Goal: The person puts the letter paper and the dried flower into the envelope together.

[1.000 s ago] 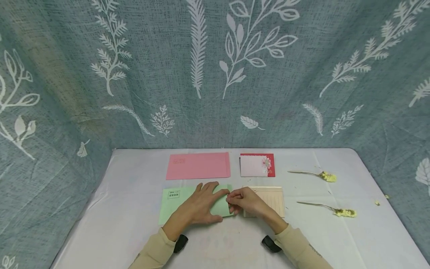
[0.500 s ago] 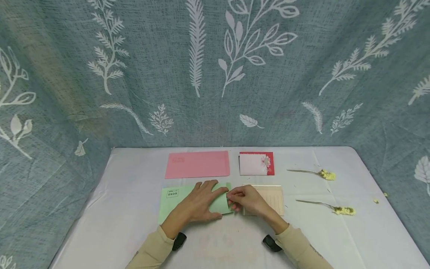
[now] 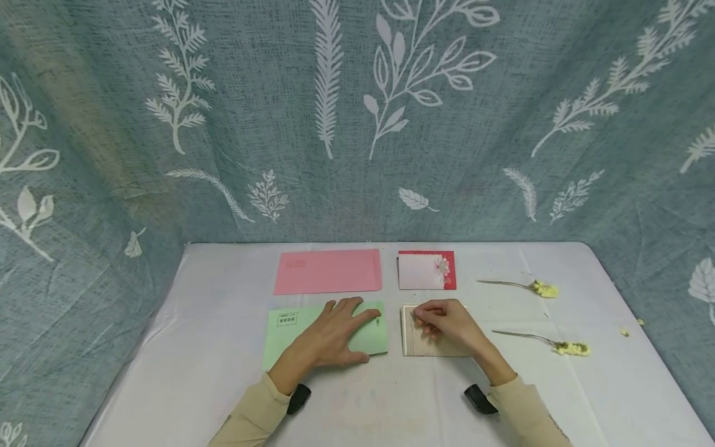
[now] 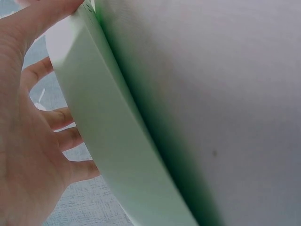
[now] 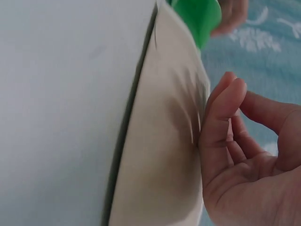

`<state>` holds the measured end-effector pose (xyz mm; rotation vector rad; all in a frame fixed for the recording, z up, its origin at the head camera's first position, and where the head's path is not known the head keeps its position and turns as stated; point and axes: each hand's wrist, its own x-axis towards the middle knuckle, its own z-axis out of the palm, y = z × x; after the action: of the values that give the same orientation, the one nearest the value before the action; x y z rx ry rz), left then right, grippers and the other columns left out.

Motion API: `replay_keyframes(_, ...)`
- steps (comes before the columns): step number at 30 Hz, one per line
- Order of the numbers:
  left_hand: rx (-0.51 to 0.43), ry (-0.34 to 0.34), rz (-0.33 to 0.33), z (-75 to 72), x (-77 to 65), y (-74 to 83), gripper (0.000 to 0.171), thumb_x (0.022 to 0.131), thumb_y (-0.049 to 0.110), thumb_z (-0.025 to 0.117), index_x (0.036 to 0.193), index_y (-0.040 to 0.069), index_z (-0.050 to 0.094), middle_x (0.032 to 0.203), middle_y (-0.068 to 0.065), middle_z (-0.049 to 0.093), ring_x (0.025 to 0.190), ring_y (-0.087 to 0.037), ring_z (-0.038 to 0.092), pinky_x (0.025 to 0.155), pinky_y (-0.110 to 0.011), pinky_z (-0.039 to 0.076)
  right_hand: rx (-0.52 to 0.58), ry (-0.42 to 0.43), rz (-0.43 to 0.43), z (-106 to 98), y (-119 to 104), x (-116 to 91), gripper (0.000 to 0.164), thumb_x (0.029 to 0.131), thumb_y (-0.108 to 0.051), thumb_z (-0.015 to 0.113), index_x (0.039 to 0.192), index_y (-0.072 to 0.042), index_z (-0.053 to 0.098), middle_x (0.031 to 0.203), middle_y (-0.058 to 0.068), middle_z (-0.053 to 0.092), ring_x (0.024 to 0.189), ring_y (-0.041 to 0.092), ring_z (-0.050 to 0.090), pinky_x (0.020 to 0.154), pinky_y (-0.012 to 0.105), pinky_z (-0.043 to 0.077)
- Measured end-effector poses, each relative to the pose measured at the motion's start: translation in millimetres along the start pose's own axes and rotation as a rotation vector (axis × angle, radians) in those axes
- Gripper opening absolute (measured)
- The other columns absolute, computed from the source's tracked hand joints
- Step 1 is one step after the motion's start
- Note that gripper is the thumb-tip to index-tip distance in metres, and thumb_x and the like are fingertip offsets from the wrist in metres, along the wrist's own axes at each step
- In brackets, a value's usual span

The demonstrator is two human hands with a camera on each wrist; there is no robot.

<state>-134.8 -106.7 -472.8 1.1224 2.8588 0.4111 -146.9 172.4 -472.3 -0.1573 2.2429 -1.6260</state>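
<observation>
A light green envelope (image 3: 365,338) with a printed black box lies at the front of the white table. My left hand (image 3: 337,338) rests on it with fingers spread; in the left wrist view the thumb and fingertips lie on its pale green surface (image 4: 94,108). To the right of it is a beige card (image 3: 416,344) with thin lines and a pale border. Over this card hovers my right hand (image 3: 444,323), fingertips brought together near its upper left corner. In the right wrist view, thumb and forefinger meet close over the card (image 5: 150,141), nothing visible between them.
Behind lie a pink envelope (image 3: 326,272) and a red card with a white floral front (image 3: 419,272). Two forks (image 3: 505,284) with yellow mush on their tines are on the right. Small yellow crumbs (image 3: 624,333) lie near the right edge. A leaf-patterned curtain (image 3: 357,124) hangs behind.
My right hand has left the green envelope's right end and moved right, over the beige card. The left hand stays on the envelope.
</observation>
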Motion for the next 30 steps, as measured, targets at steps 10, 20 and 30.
replay_keyframes(10, -0.002, -0.007, -0.007, -0.5, 0.0, -0.6, 0.076, 0.075, 0.049, 0.079, 0.141, 0.027, 0.047, 0.139, -0.014, 0.046, 0.128, -0.029, 0.045, 0.101, -0.055, 0.039, -0.025, 0.137, 0.097, -39.9, 10.0, -17.7, 0.032, 0.097, -0.017, 0.062, 0.112, 0.011, 0.065, 0.084, 0.006, 0.069, 0.068, 0.011, 0.061, 0.06, 0.024, 0.053)
replay_keyframes(20, -0.034, 0.009, -0.018, 0.9, -1.4, 1.3, 0.076, 0.074, 0.047, 0.081, 0.139, 0.026, 0.049, 0.138, -0.015, 0.047, 0.128, -0.029, 0.044, 0.101, -0.057, 0.038, -0.109, 0.272, 0.188, -56.7, 24.0, -32.5, 0.035, 0.093, -0.02, 0.067, 0.111, 0.009, 0.063, 0.071, 0.003, 0.064, 0.061, 0.011, 0.059, 0.054, 0.026, 0.05)
replay_keyframes(30, -0.019, -0.014, -0.057, -0.8, -10.3, -1.3, 0.075, 0.075, 0.049, 0.079, 0.14, 0.027, 0.048, 0.14, -0.013, 0.046, 0.13, -0.028, 0.043, 0.103, -0.055, 0.037, -0.169, 0.257, 0.231, -51.7, 34.6, -35.4, 0.04, 0.089, -0.024, 0.072, 0.106, 0.011, 0.067, 0.069, 0.002, 0.064, 0.06, 0.011, 0.059, 0.054, 0.025, 0.052)
